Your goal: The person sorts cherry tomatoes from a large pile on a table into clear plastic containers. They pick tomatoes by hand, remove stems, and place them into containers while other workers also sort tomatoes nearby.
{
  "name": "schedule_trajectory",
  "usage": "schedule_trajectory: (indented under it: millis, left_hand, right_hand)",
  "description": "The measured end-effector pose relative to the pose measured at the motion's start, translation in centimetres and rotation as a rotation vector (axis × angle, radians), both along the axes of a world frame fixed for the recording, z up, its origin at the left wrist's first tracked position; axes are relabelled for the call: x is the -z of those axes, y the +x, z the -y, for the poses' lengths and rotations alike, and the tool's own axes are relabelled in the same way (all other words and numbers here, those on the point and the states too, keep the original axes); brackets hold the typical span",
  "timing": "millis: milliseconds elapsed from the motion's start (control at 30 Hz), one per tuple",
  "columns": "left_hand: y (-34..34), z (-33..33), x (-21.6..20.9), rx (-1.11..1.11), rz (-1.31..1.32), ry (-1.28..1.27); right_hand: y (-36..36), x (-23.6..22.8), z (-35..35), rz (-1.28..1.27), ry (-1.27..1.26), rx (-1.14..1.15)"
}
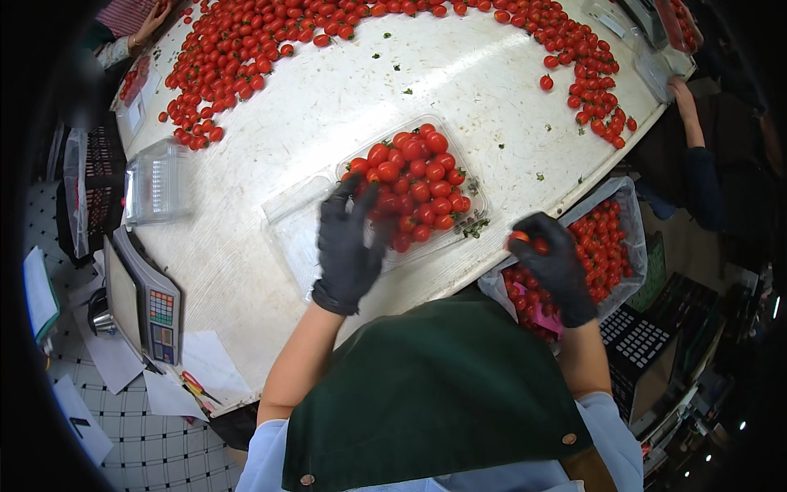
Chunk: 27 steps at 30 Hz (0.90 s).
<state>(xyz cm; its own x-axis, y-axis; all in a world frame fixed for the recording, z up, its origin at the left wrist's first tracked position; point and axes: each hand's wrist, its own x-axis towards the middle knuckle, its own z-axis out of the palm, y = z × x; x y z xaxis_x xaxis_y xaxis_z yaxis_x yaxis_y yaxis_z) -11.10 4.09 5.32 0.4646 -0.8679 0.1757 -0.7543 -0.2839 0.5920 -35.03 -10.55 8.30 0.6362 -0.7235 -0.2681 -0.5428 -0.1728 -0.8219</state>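
A clear plastic clamshell box [478, 174] lies on the white table before me, heaped with red cherry tomatoes [420, 191]. Its lid [288, 225] is folded back flat toward the left. Over the box's left side, my left hand [351, 246] in a black glove has its fingers apart, their tips at the tomatoes. To the right, past the table edge, my black-gloved right hand [557, 264] is closed around cherry tomatoes [520, 236] that show at its fingertips. Below that hand stands a crate [633, 215] with a clear plastic liner, full of more tomatoes.
Loose tomatoes [246, 49] spread along the table's far side. Stacked empty clamshells [156, 182] and a scale [152, 299] stand at the left; scissors [197, 385] lie nearby. Other people's hands show at far left [152, 23] and far right [684, 102], the latter by a clear box.
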Motion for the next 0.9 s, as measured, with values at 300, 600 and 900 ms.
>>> schedule_trajectory:
  millis: [300,600,900]
  left_hand:
    - [0.4,1.1,1.1,0.135,0.289,0.157]
    - [-0.2,1.7,0.9,0.048,0.212,0.235]
    - [-0.9,0.7,-0.7,0.174,0.194,0.165]
  right_hand:
    - [1.7,-0.1,0.1,0.182,-0.076,-0.187]
    - [9.7,1.7,-0.7,0.183,-0.441,-0.177]
    - [9.2,3.5,-1.1,-0.191,-0.672,-0.357]
